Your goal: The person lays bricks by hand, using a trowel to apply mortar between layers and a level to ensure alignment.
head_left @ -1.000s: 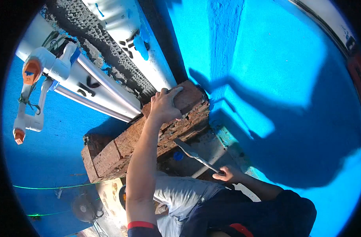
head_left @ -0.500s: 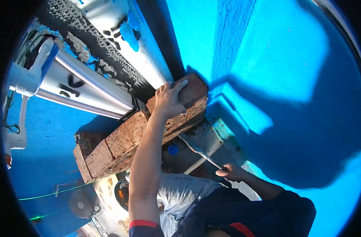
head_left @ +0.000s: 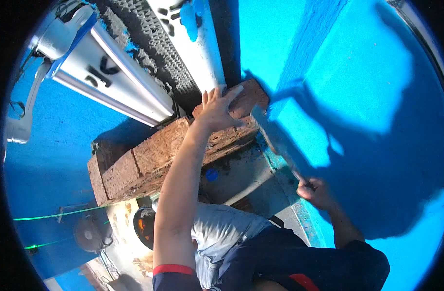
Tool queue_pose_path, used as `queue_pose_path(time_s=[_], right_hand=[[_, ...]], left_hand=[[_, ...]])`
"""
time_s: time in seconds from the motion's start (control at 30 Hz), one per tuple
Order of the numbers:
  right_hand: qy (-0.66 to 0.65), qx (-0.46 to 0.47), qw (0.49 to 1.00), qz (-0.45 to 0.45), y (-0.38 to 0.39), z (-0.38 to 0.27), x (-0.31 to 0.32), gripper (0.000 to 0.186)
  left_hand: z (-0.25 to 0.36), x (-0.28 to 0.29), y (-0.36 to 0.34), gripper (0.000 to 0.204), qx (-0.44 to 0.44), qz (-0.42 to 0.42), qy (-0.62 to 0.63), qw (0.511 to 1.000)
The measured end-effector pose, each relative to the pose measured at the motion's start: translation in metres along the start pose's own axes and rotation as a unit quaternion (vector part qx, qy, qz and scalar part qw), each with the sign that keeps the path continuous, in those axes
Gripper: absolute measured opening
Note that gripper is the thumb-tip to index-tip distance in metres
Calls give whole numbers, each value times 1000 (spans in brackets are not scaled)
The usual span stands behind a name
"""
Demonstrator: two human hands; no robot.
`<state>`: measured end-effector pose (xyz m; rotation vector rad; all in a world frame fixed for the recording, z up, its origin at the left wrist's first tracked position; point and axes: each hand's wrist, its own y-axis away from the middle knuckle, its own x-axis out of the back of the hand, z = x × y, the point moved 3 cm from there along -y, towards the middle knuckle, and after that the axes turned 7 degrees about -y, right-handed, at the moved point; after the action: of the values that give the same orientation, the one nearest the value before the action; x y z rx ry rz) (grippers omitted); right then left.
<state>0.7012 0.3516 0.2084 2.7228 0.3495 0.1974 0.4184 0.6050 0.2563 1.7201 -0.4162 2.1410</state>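
Note:
My left hand (head_left: 218,115) lies with spread fingers on the top brick (head_left: 246,99) at the right end of a low brick wall. It presses against the brick without gripping it. My right hand (head_left: 316,193) is closed round the handle of a trowel (head_left: 275,140), whose long narrow blade is raised, its tip at the brick's right end by the blue wall. Whether the blade touches the brick I cannot tell. More bricks (head_left: 159,143) run leftward, with dark gaps behind them.
Behind the bricks stand white pipes (head_left: 113,72) with black marks, and rough grey mesh. A painted blue wall (head_left: 358,169) rises at right. Below the bricks are a small blue round thing (head_left: 211,174), a dark bucket (head_left: 144,225), a fan-like round thing (head_left: 88,235) and a green light line (head_left: 57,214).
My right hand has moved up and to the right, lifting the trowel from below the bricks to the top brick's right end. My left hand stays on the brick, while the view has shifted slightly.

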Motion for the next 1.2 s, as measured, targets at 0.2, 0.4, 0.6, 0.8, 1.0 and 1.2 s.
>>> queue_pose_path(time_s=[0.2, 0.4, 0.6, 0.8, 1.0, 1.2], right_hand=[[-113, 86, 989, 39, -11, -94, -14, 41], [82, 155, 976, 133, -65, -106, -12, 44], [135, 252, 949, 131, -88, -115, -10, 43], [127, 166, 972, 109, -102, -104, -22, 36], [136, 179, 968, 112, -106, -92, -24, 34], [165, 233, 953, 103, -109, -96, -29, 34]], left_hand=[[-66, 26, 47, 52, 70, 98, 179, 976], [-58, 4, 82, 61, 120, 49, 86, 988], [-61, -8, 82, 63, 133, 58, 20, 989], [-60, -9, 84, 61, 133, 61, 21, 989], [-58, -12, 84, 60, 120, 80, 24, 989], [-61, -10, 88, 57, 125, 99, 13, 987]])
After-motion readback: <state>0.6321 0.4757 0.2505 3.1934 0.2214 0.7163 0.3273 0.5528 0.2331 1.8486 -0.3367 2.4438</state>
